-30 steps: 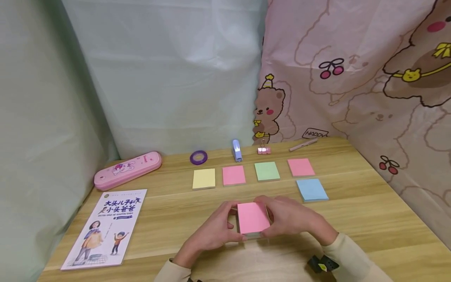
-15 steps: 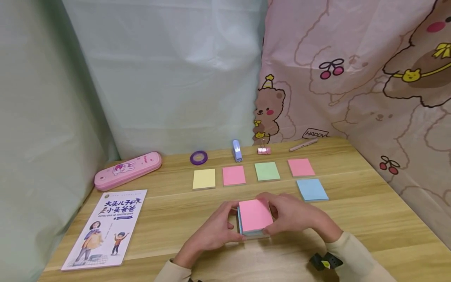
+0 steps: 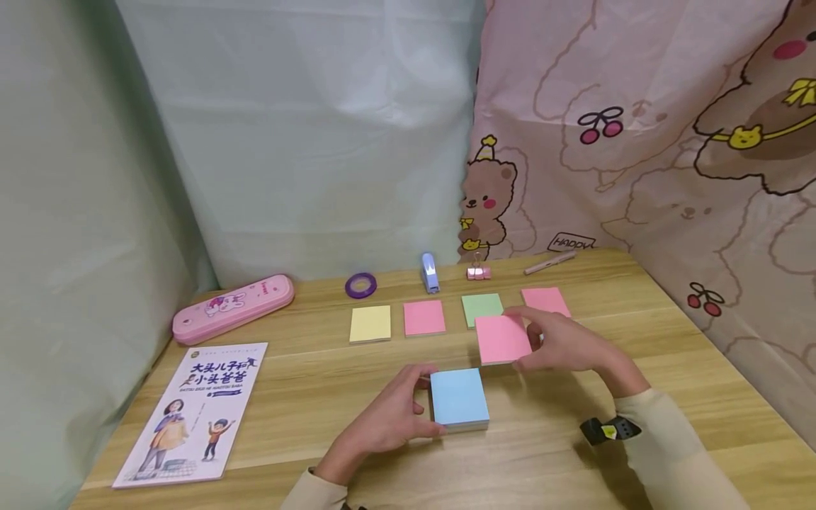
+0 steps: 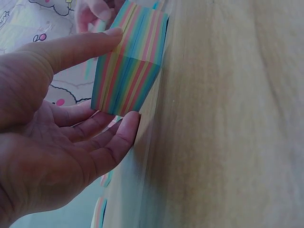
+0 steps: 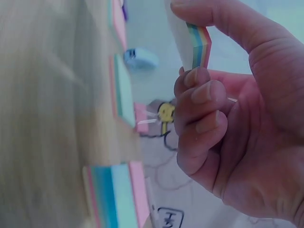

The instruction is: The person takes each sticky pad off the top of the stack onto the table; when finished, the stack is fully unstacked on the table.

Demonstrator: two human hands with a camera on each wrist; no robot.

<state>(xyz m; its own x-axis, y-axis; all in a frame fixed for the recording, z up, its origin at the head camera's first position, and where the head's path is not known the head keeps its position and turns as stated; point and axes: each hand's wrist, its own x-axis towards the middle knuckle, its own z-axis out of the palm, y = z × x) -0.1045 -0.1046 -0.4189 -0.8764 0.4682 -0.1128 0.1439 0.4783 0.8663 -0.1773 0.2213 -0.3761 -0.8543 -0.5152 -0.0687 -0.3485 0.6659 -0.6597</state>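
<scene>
My left hand (image 3: 395, 411) grips the left side of a thick stack of sticky notes (image 3: 459, 397) with a blue top, thumb on one edge and fingers on the opposite one. Striped coloured layers show along the stack's sides (image 4: 128, 61) in the left wrist view. Above the table, to the right of and beyond that stack, my right hand (image 3: 564, 343) pinches a thin pink-topped sticky note pad (image 3: 502, 340) between thumb and fingers. Its layered edge (image 5: 197, 45) shows in the right wrist view. The blue pad behind my right hand is almost wholly hidden.
Yellow (image 3: 370, 324), pink (image 3: 423, 317), green (image 3: 479, 306) and another pink pad (image 3: 545, 300) lie in a row. Behind them are purple tape (image 3: 347, 285), a stapler (image 3: 430, 274), a binder clip (image 3: 478, 273) and a pen (image 3: 550, 263). A pencil case (image 3: 232, 308) and book (image 3: 191, 414) lie left.
My right hand has lifted the pink pad off the stack and carried it right and away from me, uncovering the blue top. My left hand has stayed on the stack.
</scene>
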